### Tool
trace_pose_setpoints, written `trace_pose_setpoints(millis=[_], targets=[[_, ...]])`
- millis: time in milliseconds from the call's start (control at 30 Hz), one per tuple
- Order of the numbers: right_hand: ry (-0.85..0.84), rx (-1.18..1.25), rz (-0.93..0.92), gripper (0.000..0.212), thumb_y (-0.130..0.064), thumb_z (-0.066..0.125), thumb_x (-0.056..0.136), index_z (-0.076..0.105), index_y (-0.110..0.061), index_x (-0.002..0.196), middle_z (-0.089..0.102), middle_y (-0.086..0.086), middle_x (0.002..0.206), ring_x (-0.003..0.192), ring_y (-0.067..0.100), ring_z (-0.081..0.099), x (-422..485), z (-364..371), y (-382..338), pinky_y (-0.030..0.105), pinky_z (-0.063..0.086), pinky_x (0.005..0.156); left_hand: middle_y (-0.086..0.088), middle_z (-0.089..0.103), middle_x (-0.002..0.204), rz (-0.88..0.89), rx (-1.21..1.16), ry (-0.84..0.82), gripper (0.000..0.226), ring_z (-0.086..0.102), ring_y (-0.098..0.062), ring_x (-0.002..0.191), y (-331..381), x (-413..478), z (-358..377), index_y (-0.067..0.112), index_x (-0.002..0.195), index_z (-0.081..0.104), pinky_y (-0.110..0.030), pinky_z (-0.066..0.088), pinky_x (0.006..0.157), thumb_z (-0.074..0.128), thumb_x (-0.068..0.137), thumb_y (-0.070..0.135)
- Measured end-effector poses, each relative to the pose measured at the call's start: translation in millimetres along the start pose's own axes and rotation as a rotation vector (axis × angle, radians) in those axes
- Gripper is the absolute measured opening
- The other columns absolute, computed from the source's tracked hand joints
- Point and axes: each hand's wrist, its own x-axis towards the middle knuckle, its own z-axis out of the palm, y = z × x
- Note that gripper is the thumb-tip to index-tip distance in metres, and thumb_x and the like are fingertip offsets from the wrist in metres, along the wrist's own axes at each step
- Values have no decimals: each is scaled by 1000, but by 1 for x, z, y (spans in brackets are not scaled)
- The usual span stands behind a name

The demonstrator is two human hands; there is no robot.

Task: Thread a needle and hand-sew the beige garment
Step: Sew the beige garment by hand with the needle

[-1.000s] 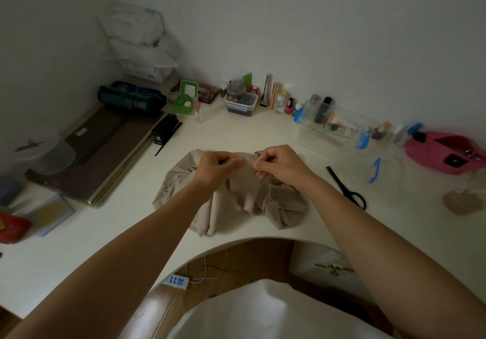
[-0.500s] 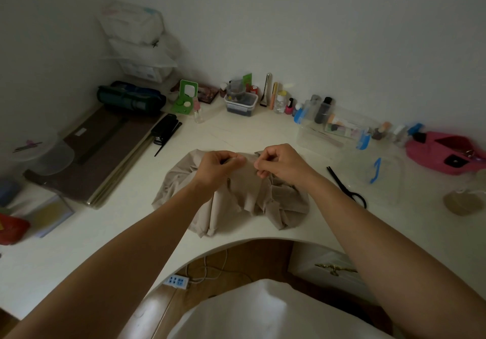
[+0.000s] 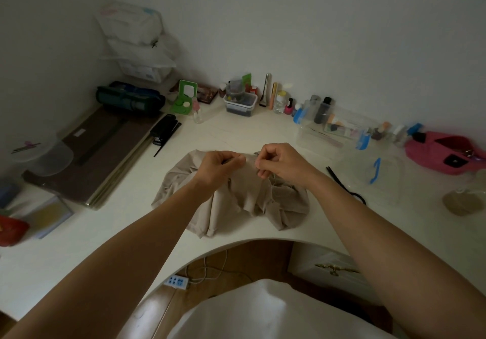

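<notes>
The beige garment point(image 3: 236, 202) lies crumpled on the white desk point(image 3: 126, 223), near the curved front edge. My left hand point(image 3: 219, 166) pinches a raised fold at the garment's far edge. My right hand point(image 3: 280, 162) is just right of it, fingers curled, pinching a thin needle point(image 3: 255, 153) whose tip barely shows between the two hands. A pale thread point(image 3: 274, 181) hangs from under the right hand onto the cloth. The fingertips of both hands nearly meet.
Black scissors point(image 3: 344, 185) lie right of the garment, beside a clear lid point(image 3: 368, 178). A clear box with blue clips point(image 3: 331, 131), small bottles and a pink pouch point(image 3: 444, 154) line the back. A black stapler point(image 3: 164, 129) and brown boards point(image 3: 105, 152) are at the left.
Both hands have stayed at the garment's far edge and drifted very slightly away from me. The grips look the same.
</notes>
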Motion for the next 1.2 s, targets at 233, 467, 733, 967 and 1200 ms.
trace_pose_setpoints(millis=[233, 467, 733, 967, 1200], targets=[[-37, 63, -33, 3, -3, 62, 92, 65, -3, 90, 70, 10, 79, 72, 20, 70, -1, -1, 5, 28, 57, 72, -29, 65, 96, -2, -14, -56, 26, 59, -27, 85, -5, 2, -3, -3, 98, 69, -50, 51, 89, 63, 92, 22], [-61, 109, -40, 5, -1, 61, 93, 65, -4, 91, 70, 5, 79, 77, 18, 70, -3, 2, 6, 30, 57, 75, -17, 58, 87, -15, -35, -143, 26, 50, -27, 82, -8, 2, -4, 1, 95, 68, -37, 44, 76, 58, 95, 25], [-31, 155, -58, 5, -2, 64, 91, 68, -3, 94, 71, 3, 77, 76, 18, 70, -5, 6, 6, 27, 57, 74, -31, 62, 114, -43, -117, -152, 27, 58, -44, 111, -7, 0, -4, -3, 108, 67, -52, 45, 103, 56, 95, 19], [18, 128, -40, 2, -9, 68, 90, 70, -9, 90, 70, 3, 74, 69, 16, 66, -7, 6, 7, 25, 54, 70, -27, 66, 111, -76, -164, -127, 24, 61, -39, 109, -10, 1, -4, 0, 103, 70, -48, 47, 101, 62, 90, 19], [44, 87, -11, 10, -9, 67, 90, 66, -13, 81, 69, 6, 71, 66, 15, 65, -7, 6, 5, 28, 53, 70, -26, 68, 106, -73, -136, -50, 26, 65, -36, 102, -9, 2, -1, -2, 100, 71, -50, 49, 98, 69, 86, 20]])
